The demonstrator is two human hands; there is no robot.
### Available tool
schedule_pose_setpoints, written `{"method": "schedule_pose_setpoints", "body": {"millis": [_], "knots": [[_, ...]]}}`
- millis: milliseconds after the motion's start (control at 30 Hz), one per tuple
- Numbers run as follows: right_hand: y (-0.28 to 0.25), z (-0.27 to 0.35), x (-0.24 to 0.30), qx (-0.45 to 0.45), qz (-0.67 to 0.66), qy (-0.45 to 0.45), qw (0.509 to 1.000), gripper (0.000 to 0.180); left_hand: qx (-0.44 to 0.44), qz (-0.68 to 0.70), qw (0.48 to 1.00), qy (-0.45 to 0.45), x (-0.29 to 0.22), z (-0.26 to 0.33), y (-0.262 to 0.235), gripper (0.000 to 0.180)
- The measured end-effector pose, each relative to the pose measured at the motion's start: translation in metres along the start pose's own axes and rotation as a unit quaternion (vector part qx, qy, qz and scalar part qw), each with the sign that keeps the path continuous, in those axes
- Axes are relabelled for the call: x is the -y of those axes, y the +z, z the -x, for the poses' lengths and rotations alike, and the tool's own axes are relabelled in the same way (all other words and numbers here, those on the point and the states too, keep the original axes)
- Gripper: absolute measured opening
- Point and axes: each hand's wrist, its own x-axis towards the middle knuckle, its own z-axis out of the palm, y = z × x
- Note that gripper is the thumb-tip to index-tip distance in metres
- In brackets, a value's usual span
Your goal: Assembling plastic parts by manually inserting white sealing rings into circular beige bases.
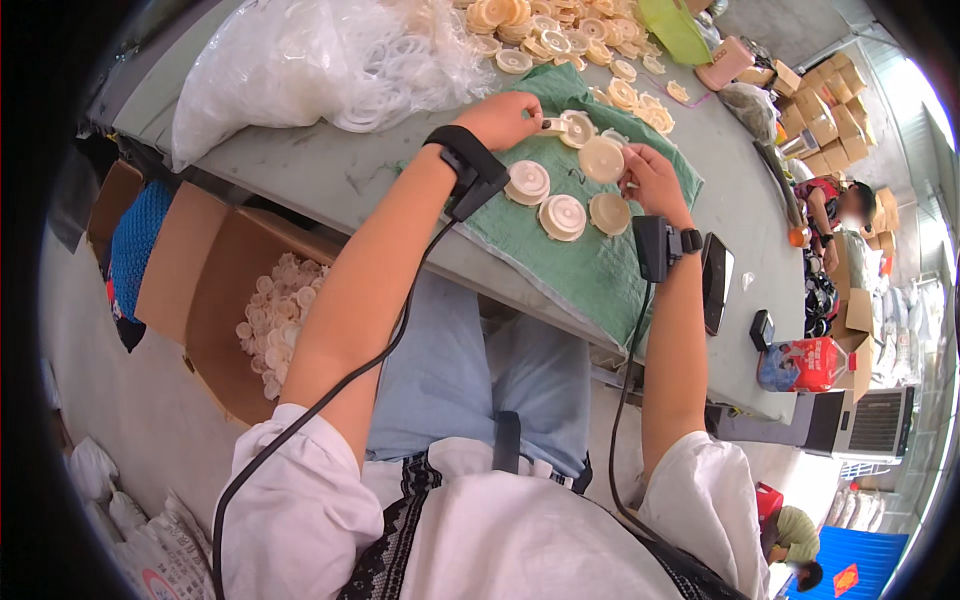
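My left hand (503,121) is closed, its fingertips pinching a small pale plastic piece (553,126). That piece meets a round cream plastic part (577,130); I cannot tell whether they are joined. Between the thumb and fingers of my right hand (655,183) is the edge of a flat cream plastic disc (601,159), held just right of the round part. Nearer to me, two ringed round parts (528,184) and a plain cream disc (609,214) lie on a green woven cloth (540,245).
A clear bag of white rings (330,70) and a heap of cream parts (560,25) cover the table's far side. A phone (716,283) lies right of my right wrist. At my left stands an open carton (215,300) of small parts. Other people (850,205) are farther right.
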Motion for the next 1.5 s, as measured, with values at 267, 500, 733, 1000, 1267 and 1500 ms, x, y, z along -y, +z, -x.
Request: {"method": "schedule_pose_setpoints", "body": {"millis": [267, 500, 733, 1000, 1267, 1500], "knots": [[0.01, 0.002, -0.014, -0.149, 0.34, -0.076, 0.926, 0.022, 0.065, -0.111, 0.986, -0.109, -0.01, -0.003, 0.008, 0.025], [-0.005, -0.025, -0.041, -0.155, 0.345, -0.285, 0.881, 0.033, -0.074, -0.121, 0.989, 0.034, -0.019, -0.016, 0.021, 0.031], [-0.012, -0.023, -0.046, -0.179, 0.073, -0.158, 0.968, 0.031, 0.086, -0.174, 0.981, 0.019, -0.04, -0.043, 0.019, 0.023], [-0.026, -0.022, -0.05, -0.264, 0.111, -0.058, 0.956, 0.028, 0.057, -0.218, 0.971, 0.084, -0.026, -0.052, 0.027, 0.027], [-0.027, -0.02, -0.055, -0.353, 0.186, -0.052, 0.915, 0.023, 0.107, -0.265, 0.958, 0.011, -0.05, -0.069, 0.024, 0.049], [-0.036, -0.025, -0.068, -0.336, 0.1, -0.072, 0.934, 0.022, 0.108, -0.106, 0.988, -0.028, -0.048, -0.083, 0.019, 0.047]]}}
